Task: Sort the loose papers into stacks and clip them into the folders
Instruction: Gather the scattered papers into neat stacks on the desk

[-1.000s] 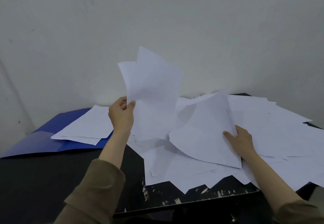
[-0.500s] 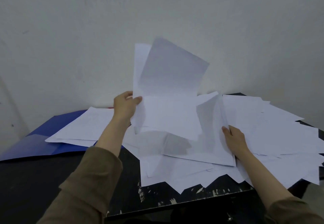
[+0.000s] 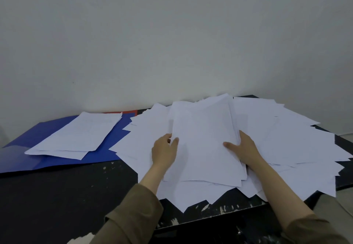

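Note:
A gathered bundle of white sheets (image 3: pixel 204 144) lies low over the spread of loose white papers (image 3: pixel 286 144) on the black table (image 3: pixel 57 196). My left hand (image 3: pixel 164 152) grips the bundle's left edge, thumb on top. On the right edge, my right hand (image 3: pixel 244 148) holds the bundle with the thumb lying across the top sheet. An open blue folder (image 3: pixel 23 157) lies at the left with a small stack of white sheets (image 3: pixel 76 136) on it.
A strip of red folder (image 3: pixel 129 112) shows behind the blue one by the pale wall (image 3: pixel 172 33). Loose papers overhang the table's front and right edges. The table's near edge is chipped and scuffed.
The sheets my left hand held upright have come down onto the sheets my right hand held. Both hands now hold one flat bundle over the pile.

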